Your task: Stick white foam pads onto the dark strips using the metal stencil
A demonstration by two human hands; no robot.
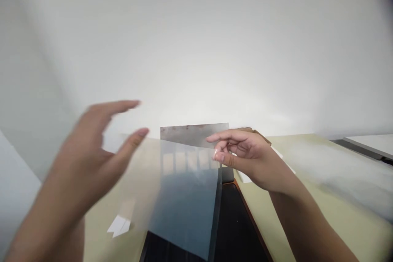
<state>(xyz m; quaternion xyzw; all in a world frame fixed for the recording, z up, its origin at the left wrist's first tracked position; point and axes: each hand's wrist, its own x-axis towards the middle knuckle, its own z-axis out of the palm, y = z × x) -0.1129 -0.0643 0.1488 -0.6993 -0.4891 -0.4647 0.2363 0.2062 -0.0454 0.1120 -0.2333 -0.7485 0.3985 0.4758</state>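
Observation:
My left hand (92, 147) is raised at the left, its thumb and fingers spread apart with nothing between them. My right hand (242, 151) pinches the upper right corner of a clear plastic sheet (187, 200) between thumb and fingers. The sheet hangs tilted in front of me, and the things behind it show through. Behind it stands an upright grey, reflective panel (193, 132) with brownish spots along its top edge. Below lies a black flat-topped device (239, 221) with an orange edge, partly covered by the sheet.
White paper scraps (119, 226) lie on the pale yellow tabletop (260, 200) at the left. A brown object (262, 137) is partly hidden behind my right hand. A blurred translucent pile (346, 172) and a grey-edged board (365, 149) are at the right. A white wall (196, 49) stands behind.

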